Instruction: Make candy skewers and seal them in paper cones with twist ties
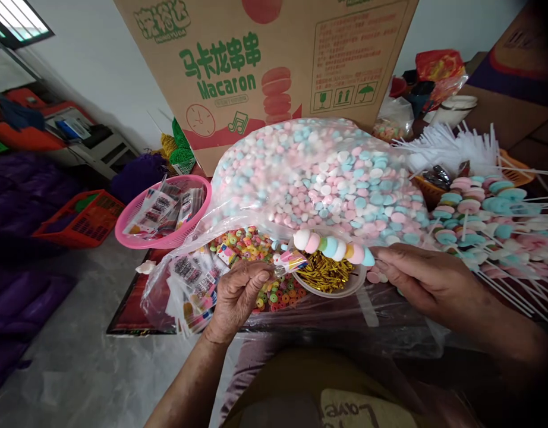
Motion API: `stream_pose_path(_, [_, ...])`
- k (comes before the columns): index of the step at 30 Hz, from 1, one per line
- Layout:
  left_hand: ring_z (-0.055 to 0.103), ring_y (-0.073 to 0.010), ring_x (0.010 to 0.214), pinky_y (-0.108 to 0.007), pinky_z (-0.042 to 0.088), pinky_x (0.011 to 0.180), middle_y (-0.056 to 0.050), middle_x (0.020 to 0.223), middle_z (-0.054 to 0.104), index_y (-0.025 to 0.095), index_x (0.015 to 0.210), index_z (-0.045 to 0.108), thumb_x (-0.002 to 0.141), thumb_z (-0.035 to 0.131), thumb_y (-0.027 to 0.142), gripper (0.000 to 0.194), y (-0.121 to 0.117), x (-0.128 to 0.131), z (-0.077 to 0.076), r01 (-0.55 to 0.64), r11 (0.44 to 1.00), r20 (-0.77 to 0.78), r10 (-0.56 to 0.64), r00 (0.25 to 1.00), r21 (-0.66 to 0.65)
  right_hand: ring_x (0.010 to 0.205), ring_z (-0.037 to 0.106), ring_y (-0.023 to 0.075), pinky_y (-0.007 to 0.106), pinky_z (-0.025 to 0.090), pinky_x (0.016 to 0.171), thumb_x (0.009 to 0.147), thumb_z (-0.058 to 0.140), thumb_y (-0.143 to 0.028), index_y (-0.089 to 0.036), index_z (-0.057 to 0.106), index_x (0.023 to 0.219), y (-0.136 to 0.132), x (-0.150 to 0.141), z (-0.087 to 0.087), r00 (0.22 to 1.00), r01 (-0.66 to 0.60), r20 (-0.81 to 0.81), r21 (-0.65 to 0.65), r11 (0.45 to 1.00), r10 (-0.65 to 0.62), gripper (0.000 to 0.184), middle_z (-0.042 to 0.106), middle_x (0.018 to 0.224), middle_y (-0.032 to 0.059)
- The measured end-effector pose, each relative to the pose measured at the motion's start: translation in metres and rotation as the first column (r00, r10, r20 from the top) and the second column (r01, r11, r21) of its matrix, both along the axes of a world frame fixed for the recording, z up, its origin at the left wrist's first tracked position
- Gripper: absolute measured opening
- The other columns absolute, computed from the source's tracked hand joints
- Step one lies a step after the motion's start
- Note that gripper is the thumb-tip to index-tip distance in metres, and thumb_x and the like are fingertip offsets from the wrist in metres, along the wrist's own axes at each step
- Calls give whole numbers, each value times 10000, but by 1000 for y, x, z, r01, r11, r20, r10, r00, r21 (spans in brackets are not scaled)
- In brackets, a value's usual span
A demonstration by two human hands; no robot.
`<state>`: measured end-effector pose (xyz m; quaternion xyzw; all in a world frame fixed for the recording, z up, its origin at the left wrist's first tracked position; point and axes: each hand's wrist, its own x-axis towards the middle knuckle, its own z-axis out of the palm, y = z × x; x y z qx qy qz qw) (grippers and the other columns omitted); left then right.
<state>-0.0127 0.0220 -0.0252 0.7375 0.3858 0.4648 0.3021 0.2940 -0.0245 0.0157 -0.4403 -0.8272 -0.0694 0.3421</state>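
My right hand (423, 278) is closed on the end of a marshmallow skewer (331, 247), holding it level and pointing left. White, pink, blue and yellowish pieces line the skewer. Between the thumb and fingers of my left hand (242, 291) is the edge of a small printed plastic bag (292, 261). The bag's colourful end lies just below the skewer's tip; whether they touch I cannot tell. Beneath them stands a clear round tub (324, 293) of gold twist ties (330, 273). Ring-shaped gummy candies (280, 297) lie near my left fingers, with a stack of printed bags (198, 285) further left.
A large clear bag of pastel candies (327, 178) fills the table's middle, before a cardboard box (287, 59). A pink basket (202, 211) of packets stands left. Finished-looking skewers (501, 232) pile up at right, below white sticks (456, 148). An orange crate (84, 223) sits on the floor.
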Motion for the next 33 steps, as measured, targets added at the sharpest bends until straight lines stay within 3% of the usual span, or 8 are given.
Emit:
stream_pose_path(3, [659, -173, 786, -310, 498, 783, -61, 843, 732, 192, 860, 719, 854, 587, 261, 148, 1, -2, 3, 12, 1000, -19, -12, 1000, 26, 742, 668, 191, 267, 522, 619, 833, 465, -87, -171, 647, 989, -2, 2, 3, 984, -7, 176, 106, 994, -12, 253, 707, 859, 113])
stream_pose_path(8, [651, -152, 764, -288, 487, 777, -33, 824, 727, 209, 854, 713, 844, 600, 214, 114, 3, -7, 5, 59, 996, -41, -56, 998, 67, 605, 624, 168, 266, 465, 491, 875, 398, -127, -196, 638, 959, -3, 16, 8, 941, -38, 337, 162, 986, -19, 263, 670, 715, 72])
stream_pose_path(14, [640, -138, 716, -270, 498, 724, -32, 801, 725, 209, 867, 714, 837, 608, 205, 110, 1, -8, 3, 146, 989, 30, -145, 989, -16, 759, 646, 182, 278, 482, 614, 893, 415, -170, -206, 595, 1061, -8, 34, 8, 932, 18, 342, 280, 960, -117, 249, 688, 859, 95])
stream_pose_path(19, [622, -134, 662, -254, 495, 656, -32, 750, 714, 187, 804, 717, 835, 611, 280, 145, -2, -4, 3, 118, 984, 100, -105, 989, -132, 665, 622, 179, 292, 466, 570, 863, 436, -105, -180, 613, 1030, -14, 23, 6, 930, 38, 348, 228, 973, -118, 254, 670, 785, 85])
stream_pose_path(25, [622, -127, 665, -241, 493, 665, -10, 714, 686, 182, 770, 697, 840, 605, 286, 156, -4, -5, 0, 115, 973, 133, -89, 987, -202, 713, 615, 180, 295, 466, 652, 856, 464, -89, -170, 618, 1051, -23, 26, -7, 926, 27, 365, 203, 979, -101, 261, 657, 797, 79])
stream_pose_path(33, [580, -111, 598, -223, 484, 592, -26, 687, 666, 160, 822, 700, 863, 572, 270, 174, -6, 0, 1, 315, 916, 102, -299, 949, -247, 715, 611, 137, 218, 461, 603, 868, 418, -77, -186, 524, 1172, -22, 32, -2, 961, -119, 245, -65, 991, 131, 340, 620, 818, 52])
